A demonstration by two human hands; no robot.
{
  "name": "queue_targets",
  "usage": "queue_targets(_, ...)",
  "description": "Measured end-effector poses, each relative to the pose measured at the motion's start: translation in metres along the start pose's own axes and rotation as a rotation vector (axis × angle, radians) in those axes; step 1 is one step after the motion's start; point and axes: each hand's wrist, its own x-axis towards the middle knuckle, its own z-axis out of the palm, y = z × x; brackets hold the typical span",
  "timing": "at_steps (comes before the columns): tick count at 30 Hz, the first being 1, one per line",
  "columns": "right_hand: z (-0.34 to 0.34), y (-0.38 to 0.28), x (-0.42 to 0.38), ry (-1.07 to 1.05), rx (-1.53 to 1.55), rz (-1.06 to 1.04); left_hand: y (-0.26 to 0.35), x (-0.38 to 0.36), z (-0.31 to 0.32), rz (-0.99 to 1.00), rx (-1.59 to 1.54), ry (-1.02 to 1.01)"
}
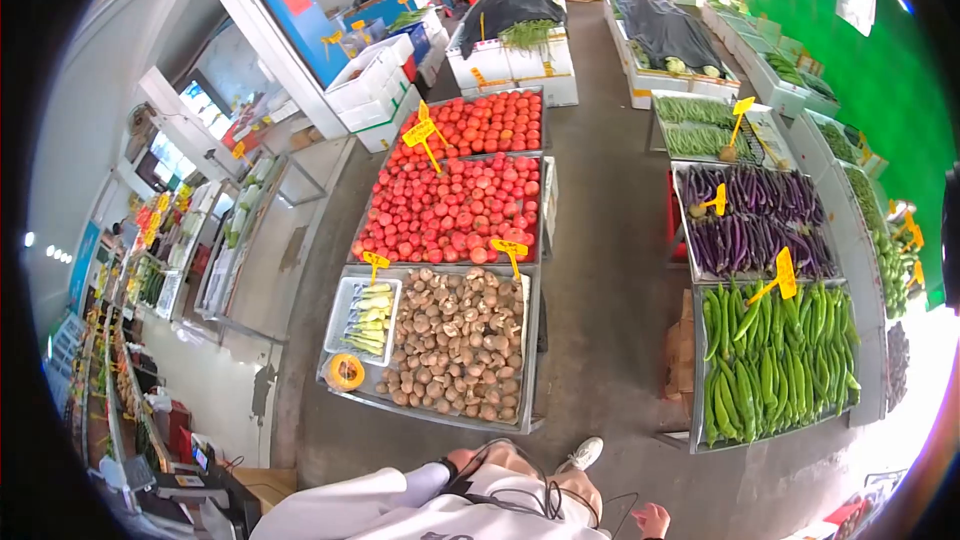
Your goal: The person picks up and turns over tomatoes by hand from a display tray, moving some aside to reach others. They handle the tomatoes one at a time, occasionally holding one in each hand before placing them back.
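My right hand (652, 520) hangs at the bottom edge, near a thin black cable. Its fingers are slightly bent and a little apart, and I see nothing in them. My left hand (461, 459) shows only in part past a white sleeve, beside my leg; its fingers are hidden. Ahead of me a metal tray of brown mushrooms (455, 340) also bears a white tray of pale yellow-green vegetables (372, 320) and a cut pumpkin (345, 372). Behind it lie red tomatoes (450, 205). Across the aisle are long green peppers (775, 365), purple eggplants (755, 222) and green beans (695, 127).
Yellow price tags (785, 273) stick up from the produce. A grey floor aisle (610, 270) runs between the two stands. Dark cloths (512, 15) cover stalls farther back. At left are a white-framed doorway and more shelves of goods (150, 220).
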Motion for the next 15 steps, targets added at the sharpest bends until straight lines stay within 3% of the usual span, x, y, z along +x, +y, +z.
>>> queue_targets(6, -0.008, -0.044, 0.029, -0.104, -0.130, 0.138, 0.027, 0.076, 0.005, 0.255, -0.040, -0.020)
queue_targets(8, -0.010, -0.060, 0.045, -0.140, -0.150, 0.152, 0.092, 0.067, -0.018, 0.044, -0.035, -0.249)
queue_targets(10, -0.011, -0.075, 0.063, -0.177, -0.168, 0.146, 0.074, 0.095, 0.022, 0.267, 0.054, -0.167)
queue_targets(14, -0.018, -0.108, 0.107, -0.228, -0.198, 0.127, 0.098, 0.114, 0.018, 0.414, -0.146, 0.057)
queue_targets(15, -0.020, -0.120, 0.122, -0.235, -0.205, 0.120, 0.104, 0.119, 0.010, 0.359, -0.117, 0.027)
